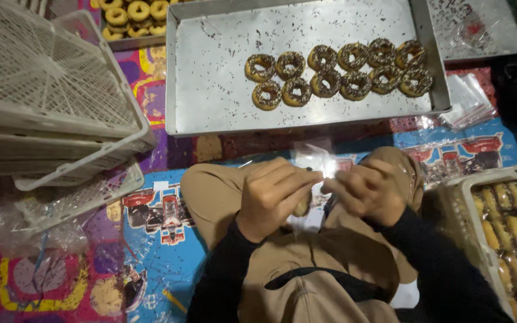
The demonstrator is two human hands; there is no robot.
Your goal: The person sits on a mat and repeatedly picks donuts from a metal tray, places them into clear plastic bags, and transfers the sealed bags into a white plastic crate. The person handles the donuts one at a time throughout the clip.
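Fingers of both hands are pinched together on a small clear plastic bag (pixel 313 160), held above the lap of a person sitting cross-legged in tan trousers and dark sleeves. The left hand (pixel 273 192) grips the bag's left edge between thumb and curled fingers; the right hand (pixel 367 190) clamps the right edge with its fingertips bunched. A small ring doughnut (pixel 302 205) hangs low in the bag, partly hidden behind the left hand.

Beyond the knees lies a large metal tray (pixel 222 72), dusted with dark sprinkles, holding two rows of chocolate-sprinkled doughnuts (pixel 339 72) toward its right side. To the left stands a stack of white plastic crates (pixel 49 96). At the right edge, a white basket (pixel 463 197) holds bagged doughnuts (pixel 510 221). Loose clear bags (pixel 468 101) lie near the tray's right corner. A colourful printed mat (pixel 157 221) covers the floor.
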